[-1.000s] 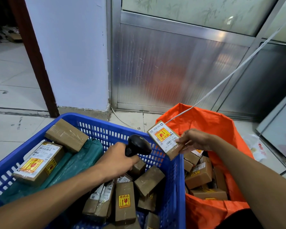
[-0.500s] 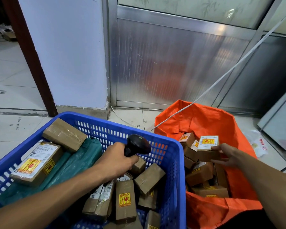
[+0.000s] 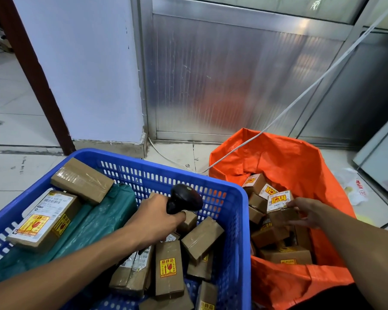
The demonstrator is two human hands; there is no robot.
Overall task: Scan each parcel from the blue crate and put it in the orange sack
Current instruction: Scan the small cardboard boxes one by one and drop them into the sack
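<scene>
The blue crate [image 3: 143, 158] sits at the lower left, holding several brown taped parcels and a green poly bag [image 3: 94, 224]. Above its middle, my left hand [image 3: 155, 220] grips a black handheld scanner [image 3: 184, 200]. To the right stands the orange sack [image 3: 289, 157], open, with several brown parcels piled inside. My right hand [image 3: 307, 211] reaches into the sack and pinches the right end of a small brown parcel with a white and yellow label [image 3: 278, 201], which lies on top of the pile.
A white cable [image 3: 300, 97] runs from the upper right down across the sack's rim to the floor. A white wall pillar and a metal door panel stand behind. A crumpled white plastic bag [image 3: 354, 189] lies on the tiles right of the sack.
My right hand carried the labelled parcel from in front of the scanner over the crate's rim, rightward and down into the sack. The left hand with the scanner stayed put.
</scene>
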